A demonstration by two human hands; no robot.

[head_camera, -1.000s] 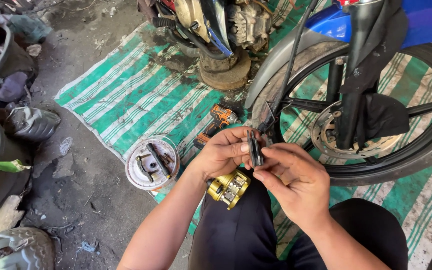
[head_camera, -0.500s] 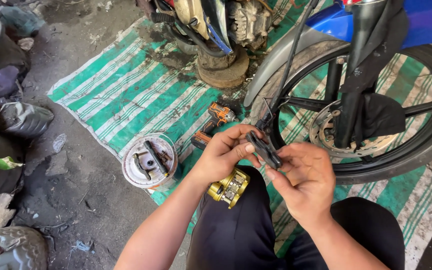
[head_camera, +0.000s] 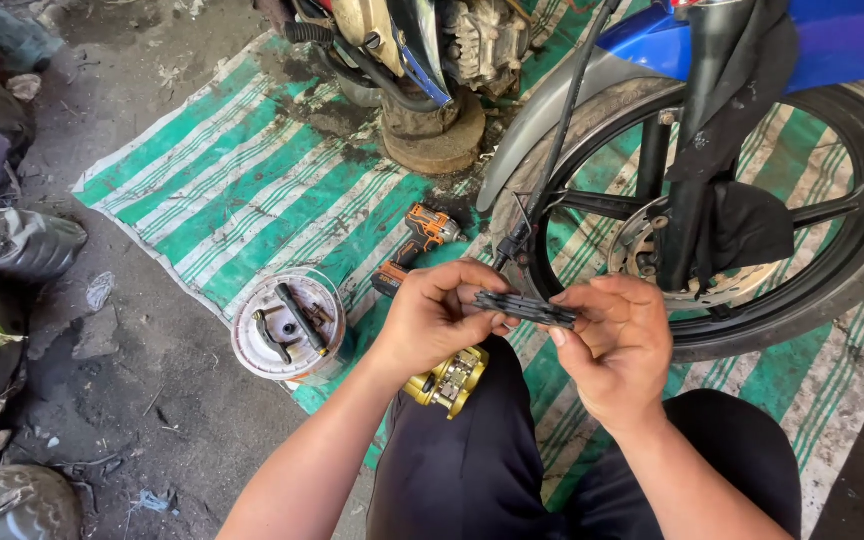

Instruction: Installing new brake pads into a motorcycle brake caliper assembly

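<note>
Both hands pinched on a flat dark brake pad (head_camera: 524,308) held level over the lap, left hand (head_camera: 439,318) on its left end, right hand (head_camera: 612,345) on its right, gold caliper (head_camera: 447,379) just below, motorcycle front wheel (head_camera: 752,210) beyond.

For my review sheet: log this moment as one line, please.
left hand: holds dark flat pad | right hand: holds its other end | gold caliper: on lap | front wheel: ahead
</note>
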